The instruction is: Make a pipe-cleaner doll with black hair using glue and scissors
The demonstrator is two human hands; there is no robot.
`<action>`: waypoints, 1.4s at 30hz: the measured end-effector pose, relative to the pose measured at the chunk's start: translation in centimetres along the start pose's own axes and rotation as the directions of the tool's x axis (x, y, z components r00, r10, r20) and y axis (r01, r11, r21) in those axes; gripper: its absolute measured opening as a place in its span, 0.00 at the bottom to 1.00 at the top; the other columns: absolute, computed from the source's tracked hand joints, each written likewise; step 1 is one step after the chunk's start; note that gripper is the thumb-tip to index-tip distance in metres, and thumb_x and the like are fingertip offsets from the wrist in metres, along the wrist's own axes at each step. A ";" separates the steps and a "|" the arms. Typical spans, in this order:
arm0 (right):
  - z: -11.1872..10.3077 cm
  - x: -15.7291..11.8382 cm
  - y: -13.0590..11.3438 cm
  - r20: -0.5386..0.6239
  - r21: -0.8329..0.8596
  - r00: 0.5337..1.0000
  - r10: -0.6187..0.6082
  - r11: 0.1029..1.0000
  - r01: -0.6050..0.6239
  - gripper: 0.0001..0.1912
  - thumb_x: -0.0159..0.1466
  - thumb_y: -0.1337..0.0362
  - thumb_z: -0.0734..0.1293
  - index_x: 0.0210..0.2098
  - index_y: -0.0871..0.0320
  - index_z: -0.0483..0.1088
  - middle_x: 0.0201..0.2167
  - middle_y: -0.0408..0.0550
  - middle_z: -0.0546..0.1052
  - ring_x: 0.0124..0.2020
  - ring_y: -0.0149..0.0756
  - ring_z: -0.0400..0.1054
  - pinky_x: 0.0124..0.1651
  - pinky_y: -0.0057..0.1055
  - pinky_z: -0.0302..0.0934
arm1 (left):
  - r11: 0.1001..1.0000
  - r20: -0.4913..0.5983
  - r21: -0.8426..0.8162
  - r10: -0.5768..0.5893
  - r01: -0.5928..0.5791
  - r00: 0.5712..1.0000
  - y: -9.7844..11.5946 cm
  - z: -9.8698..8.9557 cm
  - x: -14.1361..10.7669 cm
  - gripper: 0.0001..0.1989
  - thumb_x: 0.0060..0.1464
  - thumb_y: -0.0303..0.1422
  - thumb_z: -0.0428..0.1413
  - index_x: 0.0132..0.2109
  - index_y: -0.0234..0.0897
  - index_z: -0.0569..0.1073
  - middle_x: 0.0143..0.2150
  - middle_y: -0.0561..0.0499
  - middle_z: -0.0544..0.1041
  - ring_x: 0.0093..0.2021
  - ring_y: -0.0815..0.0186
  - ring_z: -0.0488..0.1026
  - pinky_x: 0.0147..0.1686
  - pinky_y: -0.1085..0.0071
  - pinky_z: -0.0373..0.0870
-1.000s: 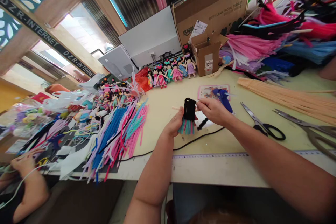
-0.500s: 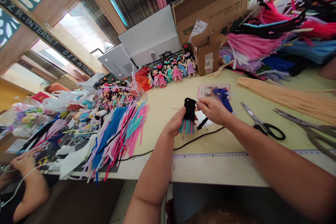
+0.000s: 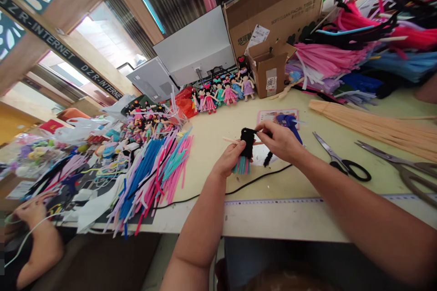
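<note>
Centrally, in my head-camera feed, a fuzzy black figure (image 3: 247, 144) is held over the table (image 3: 211, 150); whether it touches the surface I cannot tell. Its lower end is a striped fringe (image 3: 241, 166) of teal and pink. Thin peach stems (image 3: 231, 140) poke out of both its sides.

Left hand (image 3: 229, 160): grip closed round the figure, thumb across its front. Right hand (image 3: 278, 140): grip pinched on a black strand (image 3: 256, 131) running from the figure's top. A dark fuzzy end (image 3: 268, 159) hangs just right of the figure, below that hand.

Right of and beyond the figure I log a pink-edged card (image 3: 266, 116) with a blue object (image 3: 292, 127) partly over it. Farther right: black-handled scissors (image 3: 337, 157), then bigger scissors (image 3: 399, 163), with a peach bundle (image 3: 372, 127) beyond them.

On my side of the figure, a black cord (image 3: 259, 177) crosses the table, then a ruler (image 3: 273, 201). Left of the figure, I note a heap of coloured stems (image 3: 146, 177); well apart past it, another person's hand (image 3: 31, 213). Beyond the figure, finished-looking dolls (image 3: 228, 93) line up beside a small carton (image 3: 271, 72).
</note>
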State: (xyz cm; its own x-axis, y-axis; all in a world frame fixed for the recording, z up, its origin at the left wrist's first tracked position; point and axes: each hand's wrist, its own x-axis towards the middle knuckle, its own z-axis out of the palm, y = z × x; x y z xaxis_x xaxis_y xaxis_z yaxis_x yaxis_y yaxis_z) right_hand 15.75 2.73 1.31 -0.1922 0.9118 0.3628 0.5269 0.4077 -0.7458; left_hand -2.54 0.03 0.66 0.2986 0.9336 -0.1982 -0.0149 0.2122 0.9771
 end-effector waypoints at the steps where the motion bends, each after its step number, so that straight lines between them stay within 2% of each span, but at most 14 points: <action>1: 0.0 0.0 0.1 -0.007 0.001 1.000 -0.007 1.000 0.007 0.10 0.61 0.62 0.62 0.41 0.56 0.70 0.27 0.43 0.74 0.27 0.32 0.65 0.31 0.28 0.55 | 1.000 -0.003 0.012 -0.008 0.008 1.000 0.0 0.0 0.0 0.34 0.47 0.56 0.57 0.49 0.29 0.71 0.29 0.50 0.71 0.25 0.69 0.70 0.25 0.73 0.65; 6: 0.0 0.0 0.5 0.052 0.006 0.990 -0.134 0.991 0.134 0.18 0.62 0.66 0.61 0.52 0.57 0.69 0.35 0.47 0.77 0.34 0.36 0.70 0.39 0.31 0.61 | 0.998 0.028 0.062 -0.020 0.018 0.999 -0.1 0.0 0.0 0.29 0.48 0.55 0.57 0.42 0.31 0.70 0.29 0.51 0.70 0.25 0.69 0.70 0.26 0.72 0.66; 9: -0.1 -0.1 0.6 0.069 -0.052 0.961 -0.268 0.961 0.272 0.19 0.64 0.68 0.58 0.54 0.57 0.69 0.42 0.51 0.76 0.41 0.38 0.70 0.44 0.34 0.62 | 0.997 0.064 0.079 -0.022 0.017 0.998 -0.2 0.0 -0.1 0.28 0.48 0.55 0.57 0.39 0.31 0.70 0.29 0.50 0.71 0.26 0.69 0.69 0.27 0.72 0.66; 13: -0.2 -0.2 0.7 0.091 -0.113 0.934 -0.345 0.928 0.354 0.19 0.67 0.67 0.55 0.53 0.54 0.71 0.41 0.52 0.74 0.40 0.38 0.70 0.43 0.33 0.62 | 0.996 0.081 0.075 -0.048 0.042 0.996 0.0 0.1 -0.2 0.29 0.46 0.55 0.58 0.40 0.30 0.71 0.29 0.50 0.71 0.25 0.69 0.69 0.26 0.72 0.66; 18: -0.2 -0.1 0.9 0.041 -0.107 0.934 -0.355 0.928 0.357 0.18 0.67 0.67 0.56 0.49 0.55 0.74 0.37 0.51 0.74 0.37 0.36 0.69 0.42 0.31 0.62 | 0.998 0.091 0.020 -0.059 0.057 0.994 0.1 0.2 -0.2 0.32 0.45 0.54 0.60 0.44 0.28 0.73 0.30 0.48 0.73 0.25 0.69 0.69 0.25 0.73 0.63; 24: -0.2 0.0 1.0 -0.012 -0.086 0.938 -0.348 0.935 0.345 0.17 0.67 0.67 0.57 0.46 0.54 0.76 0.33 0.50 0.72 0.34 0.36 0.68 0.39 0.31 0.61 | 0.996 0.093 -0.057 -0.058 0.063 0.994 -0.2 0.2 0.1 0.35 0.45 0.55 0.60 0.47 0.25 0.75 0.27 0.47 0.73 0.24 0.69 0.68 0.25 0.73 0.62; 35: -0.3 0.1 1.1 -0.013 -0.065 0.941 -0.338 0.939 0.336 0.16 0.67 0.67 0.58 0.45 0.55 0.76 0.32 0.49 0.72 0.34 0.36 0.67 0.39 0.31 0.61 | 0.982 0.108 -0.183 -0.027 0.046 0.994 -0.5 0.3 0.3 0.31 0.48 0.53 0.59 0.46 0.27 0.75 0.25 0.48 0.73 0.24 0.70 0.68 0.28 0.72 0.63; 42: -0.2 0.1 1.1 -0.012 -0.069 0.943 -0.333 0.941 0.332 0.16 0.66 0.67 0.58 0.45 0.55 0.76 0.33 0.50 0.73 0.34 0.36 0.68 0.39 0.31 0.61 | 0.955 0.120 -0.283 -0.061 0.093 0.991 -0.6 0.3 0.4 0.30 0.47 0.51 0.60 0.46 0.27 0.74 0.26 0.49 0.73 0.25 0.70 0.68 0.27 0.73 0.63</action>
State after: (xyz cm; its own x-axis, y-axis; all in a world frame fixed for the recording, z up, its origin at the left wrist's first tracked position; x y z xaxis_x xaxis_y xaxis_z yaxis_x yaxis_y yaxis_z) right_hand 16.45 3.29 0.60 -0.3471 0.7232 0.5971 0.4892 0.6828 -0.5426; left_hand -2.13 0.17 -0.02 0.4112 0.8775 -0.2468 -0.2561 0.3711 0.8926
